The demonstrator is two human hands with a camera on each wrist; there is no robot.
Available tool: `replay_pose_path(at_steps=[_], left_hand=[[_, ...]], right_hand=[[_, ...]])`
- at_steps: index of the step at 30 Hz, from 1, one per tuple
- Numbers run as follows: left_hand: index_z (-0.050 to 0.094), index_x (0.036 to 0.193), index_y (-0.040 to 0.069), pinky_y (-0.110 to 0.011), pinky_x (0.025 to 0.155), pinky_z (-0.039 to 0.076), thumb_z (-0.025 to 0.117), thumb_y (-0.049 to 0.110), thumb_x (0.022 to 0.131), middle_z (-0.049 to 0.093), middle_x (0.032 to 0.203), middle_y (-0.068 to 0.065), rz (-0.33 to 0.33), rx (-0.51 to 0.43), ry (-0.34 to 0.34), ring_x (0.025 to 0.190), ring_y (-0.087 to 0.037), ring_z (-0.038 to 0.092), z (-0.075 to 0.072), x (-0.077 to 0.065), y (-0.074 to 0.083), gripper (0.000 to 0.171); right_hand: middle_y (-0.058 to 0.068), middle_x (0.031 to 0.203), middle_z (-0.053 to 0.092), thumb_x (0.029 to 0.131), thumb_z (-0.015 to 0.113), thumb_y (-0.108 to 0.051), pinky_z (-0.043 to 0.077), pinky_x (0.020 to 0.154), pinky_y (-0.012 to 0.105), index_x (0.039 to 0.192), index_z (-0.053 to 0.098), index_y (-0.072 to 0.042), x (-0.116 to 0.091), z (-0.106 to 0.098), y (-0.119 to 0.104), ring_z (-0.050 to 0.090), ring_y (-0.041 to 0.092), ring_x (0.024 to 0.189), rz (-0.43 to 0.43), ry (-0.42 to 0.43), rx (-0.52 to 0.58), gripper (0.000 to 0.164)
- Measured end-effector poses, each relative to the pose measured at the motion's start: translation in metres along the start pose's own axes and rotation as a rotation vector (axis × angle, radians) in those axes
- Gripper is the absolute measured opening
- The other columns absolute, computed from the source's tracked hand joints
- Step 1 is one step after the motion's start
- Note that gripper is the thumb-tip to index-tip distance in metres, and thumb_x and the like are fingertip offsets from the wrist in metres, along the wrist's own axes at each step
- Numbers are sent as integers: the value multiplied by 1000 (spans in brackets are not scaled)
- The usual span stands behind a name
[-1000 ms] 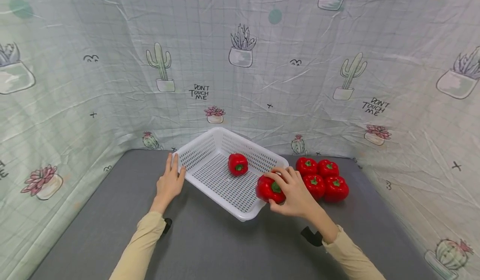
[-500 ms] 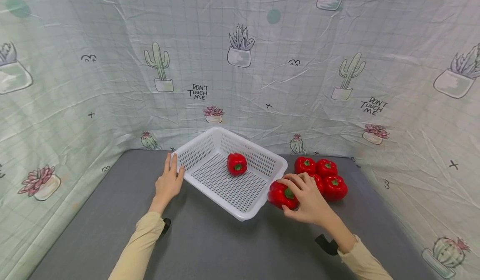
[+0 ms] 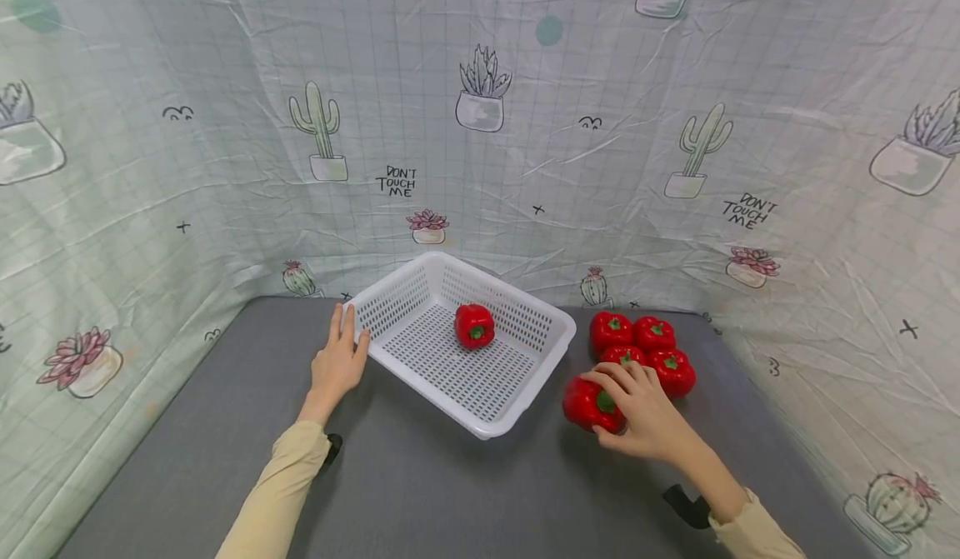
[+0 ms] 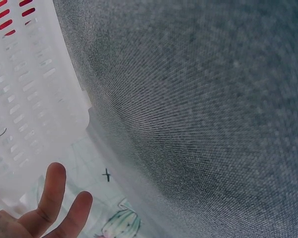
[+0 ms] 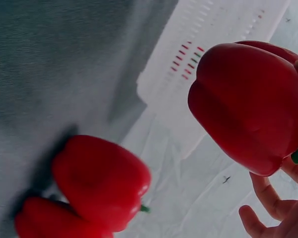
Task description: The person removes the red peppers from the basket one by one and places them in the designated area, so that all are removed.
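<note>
My right hand [image 3: 643,411] grips a red bell pepper [image 3: 588,405] with a green stem, between thumb and fingers. In the right wrist view this held pepper [image 5: 248,106] hangs above the table, apart from the others. The white perforated basket [image 3: 450,403] stands just left of it, and one red bell pepper [image 3: 474,326] lies inside. At the basket's left corner, my left hand [image 3: 337,367] rests with extended fingers on or against the rim; in the left wrist view two fingertips [image 4: 54,181] show near the basket wall [image 4: 35,99], contact unclear.
Several red bell peppers [image 3: 654,334] stand grouped on the grey table [image 3: 420,492], right of the basket and behind my right hand. A cactus-print sheet [image 3: 540,159] hangs behind and along both sides.
My right hand has carried the held bell pepper from over the basket's right rim rightward and toward me, clear of the basket. The left hand, basket and pepper inside have stayed put.
</note>
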State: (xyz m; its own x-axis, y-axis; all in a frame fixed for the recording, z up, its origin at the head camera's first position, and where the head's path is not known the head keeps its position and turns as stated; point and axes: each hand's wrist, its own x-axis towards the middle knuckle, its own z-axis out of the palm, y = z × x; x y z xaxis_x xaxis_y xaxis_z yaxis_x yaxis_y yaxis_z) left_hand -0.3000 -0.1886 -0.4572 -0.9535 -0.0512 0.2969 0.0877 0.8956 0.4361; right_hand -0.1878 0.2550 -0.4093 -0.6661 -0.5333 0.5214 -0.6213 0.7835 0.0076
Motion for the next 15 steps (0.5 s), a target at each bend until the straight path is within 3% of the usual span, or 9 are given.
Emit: replay_pose_path(at_steps=[15], left_hand=[[11, 144, 8, -35, 42, 34, 28, 37, 96, 9, 149, -18, 5, 2, 7, 53, -26, 50, 1, 1, 0, 59]], right_hand=[[2, 108, 54, 46, 81, -31, 32, 74, 38, 112, 53, -13, -27, 7, 12, 41, 14, 90, 87, -11, -7, 73]])
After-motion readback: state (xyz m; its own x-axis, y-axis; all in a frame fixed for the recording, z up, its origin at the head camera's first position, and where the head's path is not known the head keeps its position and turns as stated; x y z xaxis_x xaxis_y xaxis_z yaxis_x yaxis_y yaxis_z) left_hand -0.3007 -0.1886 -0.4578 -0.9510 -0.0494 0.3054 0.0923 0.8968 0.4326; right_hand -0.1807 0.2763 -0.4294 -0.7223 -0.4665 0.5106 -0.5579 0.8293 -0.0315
